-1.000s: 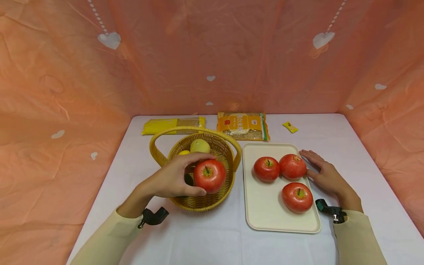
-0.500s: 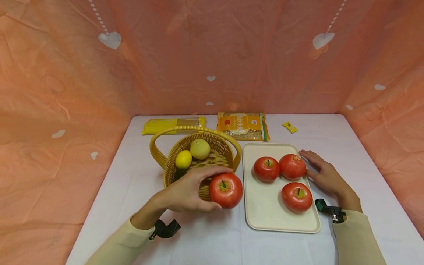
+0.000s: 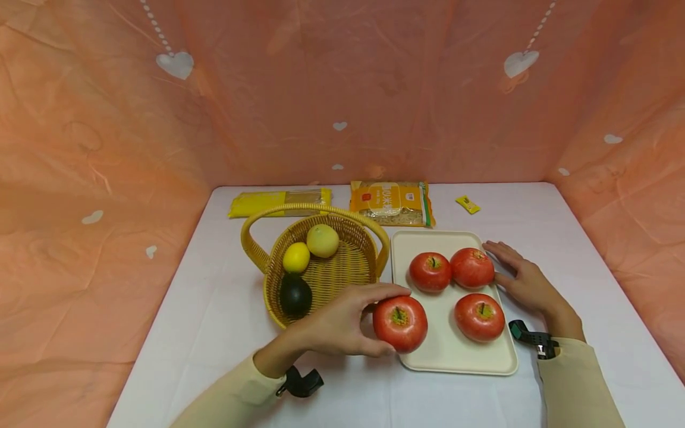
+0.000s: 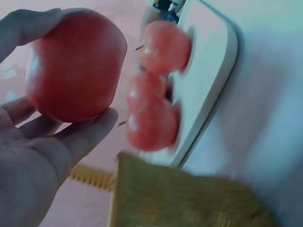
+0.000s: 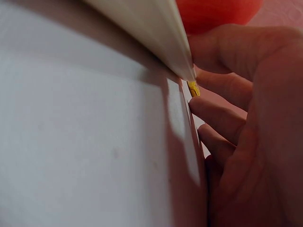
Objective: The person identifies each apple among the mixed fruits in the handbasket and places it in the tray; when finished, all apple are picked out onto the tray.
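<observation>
My left hand (image 3: 348, 321) grips a red apple (image 3: 400, 324) between thumb and fingers, over the near left edge of the cream tray (image 3: 428, 351). In the left wrist view that apple (image 4: 75, 66) is held up off the tray, its stem end turned away. Three more red apples lie on the tray: one at back left (image 3: 430, 272), one at back right (image 3: 472, 268) and one nearer the front (image 3: 479, 317). My right hand (image 3: 527, 285) rests along the tray's right side, fingers loosely extended. In the right wrist view its thumb (image 5: 213, 49) is at the tray's rim.
Left of the tray stands a wicker basket (image 3: 342, 261) with a tall handle. It holds a pale green round fruit (image 3: 323, 241), a lemon (image 3: 297, 257) and a dark avocado (image 3: 295, 295). Behind lie a yellow noodle packet (image 3: 262, 204), an orange bag (image 3: 390, 204) and a small yellow sachet (image 3: 468, 204).
My left hand has carried the apple from over the basket rightward and nearer to me, to the tray's edge, uncovering the lemon and avocado. The right hand has stayed put.
</observation>
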Available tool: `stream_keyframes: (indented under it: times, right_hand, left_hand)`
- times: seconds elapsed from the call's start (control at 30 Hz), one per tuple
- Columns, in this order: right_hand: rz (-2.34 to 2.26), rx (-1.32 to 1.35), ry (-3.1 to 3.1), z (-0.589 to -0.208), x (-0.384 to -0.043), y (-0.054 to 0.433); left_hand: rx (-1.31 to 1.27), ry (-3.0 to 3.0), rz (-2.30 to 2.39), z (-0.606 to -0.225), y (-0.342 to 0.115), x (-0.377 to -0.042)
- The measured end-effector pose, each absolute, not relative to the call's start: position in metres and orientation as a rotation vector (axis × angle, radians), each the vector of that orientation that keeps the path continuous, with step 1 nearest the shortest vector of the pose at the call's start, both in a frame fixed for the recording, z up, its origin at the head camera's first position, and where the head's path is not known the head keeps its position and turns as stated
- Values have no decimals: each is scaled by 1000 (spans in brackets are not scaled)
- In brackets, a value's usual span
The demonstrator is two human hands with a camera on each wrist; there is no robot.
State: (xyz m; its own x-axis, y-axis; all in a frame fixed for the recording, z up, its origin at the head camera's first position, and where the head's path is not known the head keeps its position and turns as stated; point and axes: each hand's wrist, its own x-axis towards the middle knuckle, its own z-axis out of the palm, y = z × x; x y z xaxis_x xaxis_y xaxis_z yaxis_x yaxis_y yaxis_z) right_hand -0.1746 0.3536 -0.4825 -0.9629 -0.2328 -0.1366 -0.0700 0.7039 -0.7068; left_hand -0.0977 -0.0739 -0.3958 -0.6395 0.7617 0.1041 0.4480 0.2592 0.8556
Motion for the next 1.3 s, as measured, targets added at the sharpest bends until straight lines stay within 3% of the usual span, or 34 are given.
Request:
stream_keyframes:
  times: [0.67,1.03,1.3]
  right_hand:
    - [-1103,-211,2694,-484,-176,353]
    - [-1101,-213,2688,-484,-176,353]
    - [-1080,-199,2690,-483,-176,354]
  left_hand:
    - [997,2392,1305,-440,-5,-99]
    - [713,2474,1299,-457,14,-96]
    - [769,2549,1291,-469,20,-94]
